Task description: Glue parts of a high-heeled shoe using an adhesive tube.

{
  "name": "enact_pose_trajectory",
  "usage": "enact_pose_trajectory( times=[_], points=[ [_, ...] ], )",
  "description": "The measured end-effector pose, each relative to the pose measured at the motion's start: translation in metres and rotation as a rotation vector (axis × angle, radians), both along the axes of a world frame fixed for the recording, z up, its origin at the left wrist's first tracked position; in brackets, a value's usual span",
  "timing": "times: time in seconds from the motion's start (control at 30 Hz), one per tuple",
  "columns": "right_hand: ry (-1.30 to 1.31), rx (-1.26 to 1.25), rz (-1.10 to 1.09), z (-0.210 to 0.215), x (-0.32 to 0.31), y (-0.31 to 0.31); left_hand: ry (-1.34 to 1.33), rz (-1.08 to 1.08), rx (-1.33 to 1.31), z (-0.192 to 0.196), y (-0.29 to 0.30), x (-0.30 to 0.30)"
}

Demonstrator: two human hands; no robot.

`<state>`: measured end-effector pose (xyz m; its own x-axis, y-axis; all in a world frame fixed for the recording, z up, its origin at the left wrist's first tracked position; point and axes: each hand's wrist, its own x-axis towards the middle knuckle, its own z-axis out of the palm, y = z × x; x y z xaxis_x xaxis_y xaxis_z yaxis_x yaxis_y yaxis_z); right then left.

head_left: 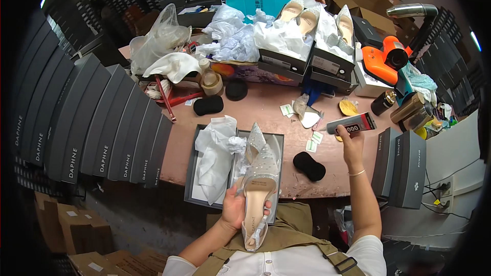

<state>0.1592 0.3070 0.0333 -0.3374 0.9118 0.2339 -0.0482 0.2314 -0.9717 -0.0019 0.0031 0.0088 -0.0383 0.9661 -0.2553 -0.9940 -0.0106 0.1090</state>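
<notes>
My left hand [235,209] grips a silver pointed-toe slingback shoe [258,184] by its side, sole inward, above the near table edge. The shoe hangs over an open grey shoe box [197,145] lined with crumpled white tissue paper [217,153]. My right hand [352,145] is raised to the right and holds a grey tube of glue [353,123] with a dark label, pointing left over the table. A black oval pad [309,166] lies on the pink table between the two hands.
A row of grey shoe boxes [102,122] stands on edge at the left. Open boxes with more pale shoes [307,20] sit at the back. An orange tool [383,59], small paper packets [313,140], two black pads [208,105] and a tape roll [211,83] lie about.
</notes>
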Motion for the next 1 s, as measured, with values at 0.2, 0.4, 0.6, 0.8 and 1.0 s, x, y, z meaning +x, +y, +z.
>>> enact_pose_trajectory(
  times=[0.2, 0.4, 0.6, 0.8, 1.0],
  points=[
    [0.353, -0.418, 0.188, -0.014, -0.034, -0.105, 0.057, -0.129, -0.1, -0.014, -0.001, -0.005],
    [0.376, -0.701, 0.307, -0.033, -0.057, -0.165, 0.085, -0.174, -0.169, -0.004, -0.014, -0.009],
    [0.297, -0.736, 0.362, -0.039, -0.056, -0.187, 0.146, -0.207, -0.226, -0.009, -0.023, -0.006],
    [0.206, -0.675, 0.374, -0.04, -0.052, -0.182, 0.173, -0.238, -0.183, -0.013, -0.024, -0.003],
    [0.208, -0.675, 0.407, -0.04, -0.056, -0.18, 0.175, -0.241, -0.196, -0.014, -0.024, -0.003]
  ],
)
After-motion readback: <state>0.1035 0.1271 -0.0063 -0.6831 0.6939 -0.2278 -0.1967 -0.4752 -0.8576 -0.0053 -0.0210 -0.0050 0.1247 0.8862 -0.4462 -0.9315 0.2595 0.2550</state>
